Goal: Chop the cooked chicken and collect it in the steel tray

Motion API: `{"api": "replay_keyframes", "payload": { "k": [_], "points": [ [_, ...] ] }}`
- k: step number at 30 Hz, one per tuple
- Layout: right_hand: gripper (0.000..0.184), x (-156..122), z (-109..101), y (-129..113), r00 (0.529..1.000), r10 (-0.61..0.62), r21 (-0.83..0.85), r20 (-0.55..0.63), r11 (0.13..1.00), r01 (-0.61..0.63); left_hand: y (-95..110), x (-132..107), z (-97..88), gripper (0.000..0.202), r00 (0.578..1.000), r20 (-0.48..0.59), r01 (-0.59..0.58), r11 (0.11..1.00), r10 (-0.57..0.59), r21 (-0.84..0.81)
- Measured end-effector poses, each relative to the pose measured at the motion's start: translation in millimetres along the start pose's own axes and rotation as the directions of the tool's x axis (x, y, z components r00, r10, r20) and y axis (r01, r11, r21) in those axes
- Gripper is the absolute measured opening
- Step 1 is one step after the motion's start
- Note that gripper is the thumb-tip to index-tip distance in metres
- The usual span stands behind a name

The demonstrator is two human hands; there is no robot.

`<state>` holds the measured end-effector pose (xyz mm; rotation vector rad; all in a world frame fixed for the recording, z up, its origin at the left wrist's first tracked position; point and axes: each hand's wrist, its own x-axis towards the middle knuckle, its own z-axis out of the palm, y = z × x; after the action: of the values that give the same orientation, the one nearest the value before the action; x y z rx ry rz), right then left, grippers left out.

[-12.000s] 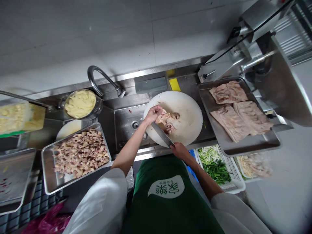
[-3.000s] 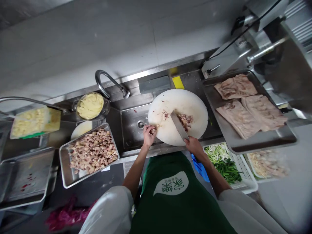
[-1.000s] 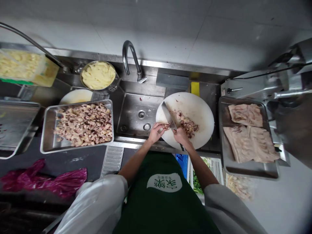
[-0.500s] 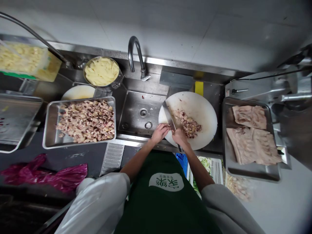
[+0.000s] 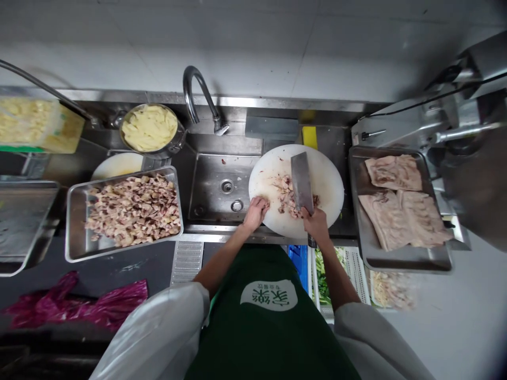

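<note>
My right hand (image 5: 316, 224) is wrapped round the handle of a cleaver (image 5: 302, 182). Its broad blade lies over the chopped meat (image 5: 285, 196), hiding part of the pile. Under the meat is a round white cutting board (image 5: 330, 179). At the board's left edge rests my left hand (image 5: 256, 212), fingers curled and bunched together; whatever is beneath the fingertips is hidden. To the left, a metal tray (image 5: 73, 232) holds a large heap of similar chopped meat (image 5: 134, 211).
A sink (image 5: 209, 184) with a curved faucet (image 5: 198, 89) lies left of the board. On the right, a tray (image 5: 400, 258) bears slabs of pale meat (image 5: 404, 216). A bowl of peeled pale pieces (image 5: 149, 128) stands at the back. A yellow block (image 5: 309, 137) sits behind the board.
The cleaver has moved right, away from my left hand, and its blade now lies over the meat pile. My left hand has stayed by the board's left edge. The view has shifted slightly.
</note>
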<state>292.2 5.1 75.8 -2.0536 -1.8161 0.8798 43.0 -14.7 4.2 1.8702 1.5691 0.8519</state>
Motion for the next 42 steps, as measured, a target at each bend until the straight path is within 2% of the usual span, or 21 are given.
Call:
{"api": "replay_keyframes", "payload": {
  "k": [4, 6, 8, 10, 12, 14, 16, 18, 20, 23, 26, 29, 33, 37, 42],
  "points": [
    [0.042, -20.2, -23.0, 31.3, 0.992, 0.111, 0.023, -0.064, 0.994, -0.110, 8.7, 8.9, 1.5, 0.012, 0.995, 0.097, 0.024, 0.992, -0.012, -0.121],
    [0.040, -29.0, -28.6, 41.8, 0.989, 0.120, 0.016, -0.086, 0.993, -0.119, 11.9, 9.8, 4.9, 0.009, 0.994, 0.086, 0.075, 0.990, -0.065, -0.123],
    [0.040, -35.2, -30.8, 49.6, 0.989, 0.106, 0.016, -0.105, 0.994, -0.105, 14.8, 6.6, 8.1, 0.006, 0.995, 0.027, 0.100, 0.993, -0.098, -0.070],
    [0.041, -38.8, -31.7, 57.8, 0.984, 0.131, 0.045, -0.123, 0.991, -0.126, 17.1, 0.8, 9.5, 0.020, 0.993, -0.059, 0.103, 0.995, -0.103, -0.001],
    [0.043, -41.8, -32.6, 69.8, 0.968, 0.231, 0.150, -0.095, 0.965, -0.216, 18.1, -3.2, 9.5, 0.047, 0.989, -0.111, 0.100, 0.994, -0.094, 0.050],
    [0.046, -46.6, -33.6, 86.3, 0.937, 0.351, 0.345, -0.004, 0.879, -0.328, 17.8, 0.8, 11.4, 0.075, 0.993, -0.090, 0.090, 0.991, -0.082, 0.094],
    [0.048, -53.7, -33.6, 104.5, 0.900, 0.421, 0.537, 0.109, 0.737, -0.410, 17.7, 16.4, 18.2, 0.095, 0.997, -0.032, 0.071, 0.988, -0.067, 0.139],
    [0.051, -60.8, -31.7, 119.9, 0.871, 0.450, 0.644, 0.196, 0.611, -0.461, 19.6, 41.4, 30.6, 0.099, 0.998, 0.005, 0.060, 0.985, -0.061, 0.163],
    [0.053, -64.9, -27.8, 128.4, 0.850, 0.458, 0.679, 0.261, 0.539, -0.499, 24.5, 68.0, 45.9, 0.091, 0.999, 0.044, 0.021, 0.988, -0.028, 0.156],
    [0.053, -61.5, -18.4, 125.7, 0.844, 0.425, 0.699, 0.328, 0.492, -0.519, 38.1, 91.3, 67.3, 0.082, 0.981, 0.167, -0.123, 0.984, 0.100, 0.132],
    [0.051, -48.9, -5.6, 110.0, 0.850, 0.366, 0.700, 0.379, 0.488, -0.522, 57.5, 86.2, 82.3, 0.089, 0.954, 0.241, -0.216, 0.964, 0.176, 0.154],
    [0.051, -35.4, 8.9, 90.9, 0.866, 0.303, 0.693, 0.397, 0.519, -0.500, 77.7, 68.8, 94.0, 0.098, 0.962, 0.225, -0.201, 0.958, 0.155, 0.203],
    [0.050, -26.1, 26.1, 70.9, 0.888, 0.203, 0.704, 0.412, 0.548, -0.452, 94.4, 58.2, 107.7, 0.086, 0.988, 0.124, -0.119, 0.964, 0.091, 0.239],
    [0.049, -27.5, 35.0, 62.7, 0.885, 0.129, 0.732, 0.448, 0.516, -0.445, 100.1, 59.2, 109.4, 0.073, 0.999, 0.024, -0.050, 0.973, 0.046, 0.225],
    [0.044, -35.9, 34.7, 64.0, 0.885, 0.148, 0.769, 0.441, 0.446, -0.458, 109.3, 58.7, 106.5, 0.068, 0.997, 0.051, -0.068, 0.982, 0.060, 0.176]
  ]
}}
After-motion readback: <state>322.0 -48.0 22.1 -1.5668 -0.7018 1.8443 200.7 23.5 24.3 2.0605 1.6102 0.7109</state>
